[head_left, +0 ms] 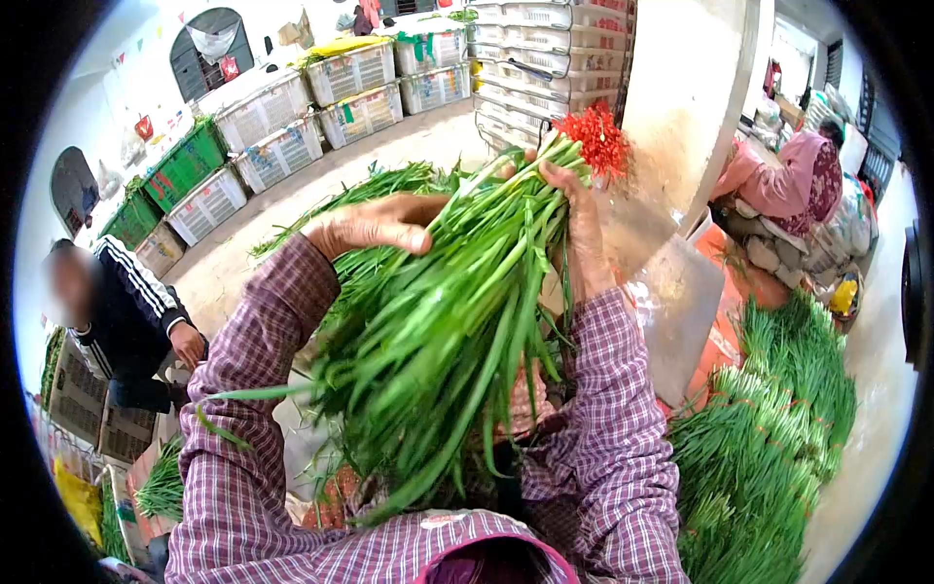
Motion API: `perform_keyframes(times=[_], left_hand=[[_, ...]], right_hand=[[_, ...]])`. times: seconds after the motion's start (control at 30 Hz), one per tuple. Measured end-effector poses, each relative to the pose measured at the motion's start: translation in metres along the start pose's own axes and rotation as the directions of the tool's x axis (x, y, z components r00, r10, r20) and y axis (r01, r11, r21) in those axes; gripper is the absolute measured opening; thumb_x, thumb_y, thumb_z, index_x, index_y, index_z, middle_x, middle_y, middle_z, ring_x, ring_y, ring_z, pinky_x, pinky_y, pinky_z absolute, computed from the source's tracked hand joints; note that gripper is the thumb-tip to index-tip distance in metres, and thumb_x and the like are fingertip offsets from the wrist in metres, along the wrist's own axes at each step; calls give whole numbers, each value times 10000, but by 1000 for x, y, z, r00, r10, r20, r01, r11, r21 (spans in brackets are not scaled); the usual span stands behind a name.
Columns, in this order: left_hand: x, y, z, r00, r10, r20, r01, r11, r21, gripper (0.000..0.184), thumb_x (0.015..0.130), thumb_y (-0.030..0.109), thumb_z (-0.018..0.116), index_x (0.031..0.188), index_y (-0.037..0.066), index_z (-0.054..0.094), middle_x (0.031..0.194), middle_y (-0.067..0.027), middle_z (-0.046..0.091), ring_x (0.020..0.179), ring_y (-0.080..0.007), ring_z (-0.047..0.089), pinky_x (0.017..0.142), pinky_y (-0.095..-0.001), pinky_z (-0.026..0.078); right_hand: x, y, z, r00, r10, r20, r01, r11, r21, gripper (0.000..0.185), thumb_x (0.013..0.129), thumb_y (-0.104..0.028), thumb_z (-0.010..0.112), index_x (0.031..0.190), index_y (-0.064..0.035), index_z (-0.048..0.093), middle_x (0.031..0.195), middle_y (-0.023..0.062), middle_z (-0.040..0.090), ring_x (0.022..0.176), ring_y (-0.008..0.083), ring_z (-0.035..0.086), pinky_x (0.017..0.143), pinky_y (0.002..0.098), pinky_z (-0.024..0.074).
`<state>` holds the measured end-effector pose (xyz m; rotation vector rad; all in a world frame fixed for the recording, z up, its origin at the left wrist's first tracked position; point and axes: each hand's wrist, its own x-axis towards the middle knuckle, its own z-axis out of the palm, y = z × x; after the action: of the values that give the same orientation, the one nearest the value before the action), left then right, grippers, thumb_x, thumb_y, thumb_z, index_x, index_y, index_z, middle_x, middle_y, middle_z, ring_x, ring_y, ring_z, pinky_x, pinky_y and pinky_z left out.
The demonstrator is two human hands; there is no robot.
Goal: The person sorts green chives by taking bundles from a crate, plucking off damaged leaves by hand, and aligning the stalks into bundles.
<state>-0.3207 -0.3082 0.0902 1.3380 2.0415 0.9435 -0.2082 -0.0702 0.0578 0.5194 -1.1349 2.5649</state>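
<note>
A large bunch of garlic chives (477, 263) is held up before my chest, pale stems at the upper right and long green leaves hanging down, blurred toward the lower left. My right hand (576, 200) is closed round the stem end, thumb on top. At the bunch's left edge is my left hand (384, 222), its thumb apart and its fingers stretched behind the leaves, which hide the fingertips. Behind the bunch, more loose garlic chives (375, 185) lie in a heap.
Red ties (595, 141) hang beyond my right hand. Tied chives (769, 438) cover the floor at right, near a flat grey board (676, 292). White crates (355, 78) line the back, with stacked trays (525, 68). One person (131, 321) sits left, another (793, 175) bends at right.
</note>
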Motion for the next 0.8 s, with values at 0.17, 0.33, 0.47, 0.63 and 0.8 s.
perform_keyframes(times=[0.17, 0.33, 0.47, 0.63, 0.8], left_hand=[[-41, -99, 91, 997, -60, 47, 77, 792, -606, 1071, 679, 691, 663, 1426, 6, 318, 1409, -167, 421, 1272, -247, 431, 1068, -419, 355], [-79, -182, 159, 999, -29, 18, 24, 237, -971, 834, 737, 474, 749, 1343, -7, 439, 1272, -147, 559, 1125, -237, 563, 988, -414, 442], [-90, -198, 183, 976, -146, -163, -187, -175, -967, 572, 747, 287, 768, 1198, -1, 564, 1109, -148, 648, 950, -251, 654, 842, -420, 551], [-88, -218, 199, 862, -482, -161, -322, -273, -907, 439, 824, 258, 715, 1177, 37, 577, 1086, -112, 660, 938, -222, 662, 820, -409, 573], [-66, -203, 204, 736, -667, -114, -221, -77, -972, 443, 869, 287, 654, 1236, 60, 552, 1136, -84, 635, 980, -191, 630, 858, -357, 530]], right_hand=[[-3, 23, -12, 986, 141, 84, -144, 989, 31, 458, 849, -327, 651, 1180, -19, 577, 1043, 145, 661, 868, 191, 663, 770, 308, 563], [15, 72, -2, 945, 313, 95, -307, 949, -76, 544, 850, -367, 656, 1230, 6, 547, 994, 134, 675, 846, 164, 661, 776, 274, 547], [40, 110, 3, 954, 300, -15, -277, 860, -429, 892, 840, -628, 560, 1450, -44, 275, 1469, 163, 308, 1322, 211, 346, 1074, 342, 328], [5, 172, -49, 840, 542, -2, -443, 684, -580, 1148, 725, -797, 512, 1506, -108, 29, 1568, 137, 45, 1445, 260, 54, 1163, 454, 88], [-60, 199, -33, 759, 615, -213, -614, 568, -548, 1217, 593, -837, 594, 1435, -29, 247, 1480, 242, 264, 1380, 389, 244, 1120, 594, 166]])
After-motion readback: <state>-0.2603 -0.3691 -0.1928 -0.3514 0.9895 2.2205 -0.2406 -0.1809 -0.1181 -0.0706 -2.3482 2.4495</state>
